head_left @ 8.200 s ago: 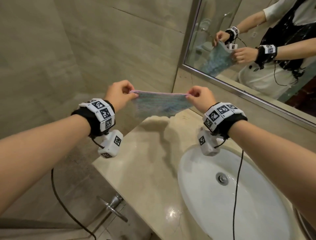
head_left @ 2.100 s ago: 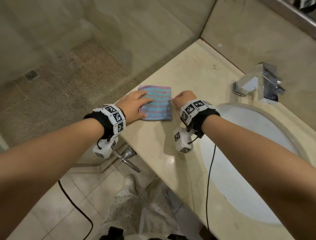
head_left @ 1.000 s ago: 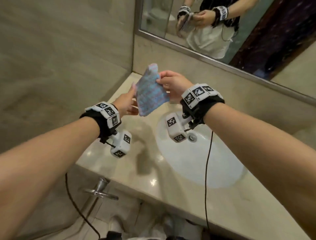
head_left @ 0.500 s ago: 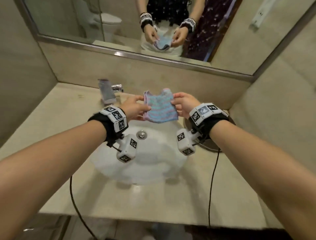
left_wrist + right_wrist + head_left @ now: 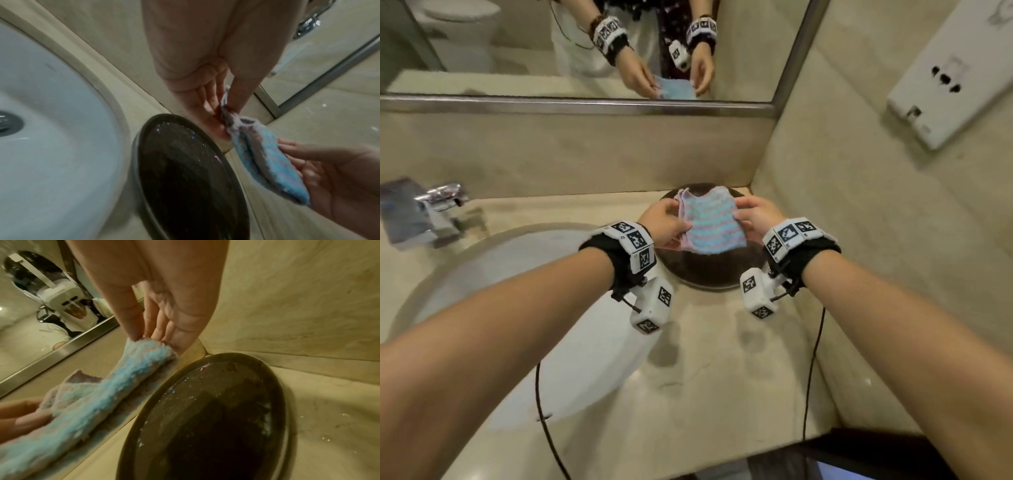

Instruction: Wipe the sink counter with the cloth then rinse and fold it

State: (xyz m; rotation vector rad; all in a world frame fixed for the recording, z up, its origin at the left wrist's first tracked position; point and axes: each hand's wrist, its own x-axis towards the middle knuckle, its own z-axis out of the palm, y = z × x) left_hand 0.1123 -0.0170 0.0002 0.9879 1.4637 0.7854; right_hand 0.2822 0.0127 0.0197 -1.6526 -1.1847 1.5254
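Both hands, left hand (image 5: pixel 666 224) and right hand (image 5: pixel 755 214), are pinching the folded blue-and-pink striped fuzzy cloth (image 5: pixel 710 224) just above the round dark metal tray (image 5: pixel 702 274).

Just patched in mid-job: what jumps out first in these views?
The folded blue-and-pink striped cloth, pinched at its sides by the left hand and right hand, held just above a dark round tray in the counter's back right corner. Left of it lies the white sink basin, and the mirror above reflects both hands.
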